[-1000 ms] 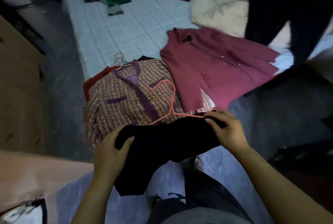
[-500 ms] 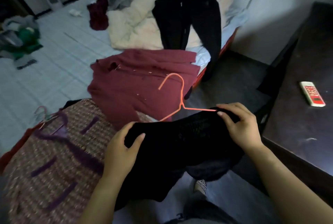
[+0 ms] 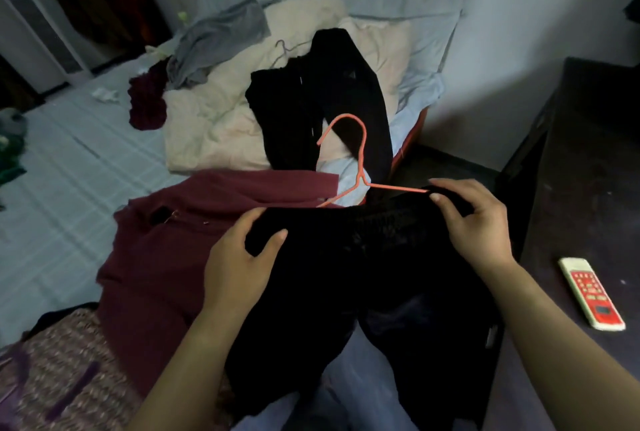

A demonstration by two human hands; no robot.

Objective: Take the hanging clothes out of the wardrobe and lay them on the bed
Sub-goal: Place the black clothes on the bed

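Note:
I hold a black garment (image 3: 363, 278) on an orange hanger (image 3: 360, 167) in front of me, above the bed's near edge. My left hand (image 3: 239, 264) grips its left shoulder and my right hand (image 3: 474, 222) grips its right shoulder, where the hanger's arm runs in. On the bed (image 3: 69, 167) lie a maroon coat (image 3: 166, 243), a pink tweed jacket with purple trim (image 3: 62, 371) at the lower left, and black trousers (image 3: 311, 112) on their own hanger over a cream duvet (image 3: 225, 119).
A dark cabinet (image 3: 588, 188) stands at the right with a red and white remote (image 3: 592, 292) on top. A grey garment (image 3: 221, 35) and a dark red one (image 3: 149, 101) lie farther back on the bed. The wall is behind the bed head.
My view has swung right and up, from the tweed jacket toward the bed head and the cabinet. The black garment and hanger have travelled right with both hands still holding them.

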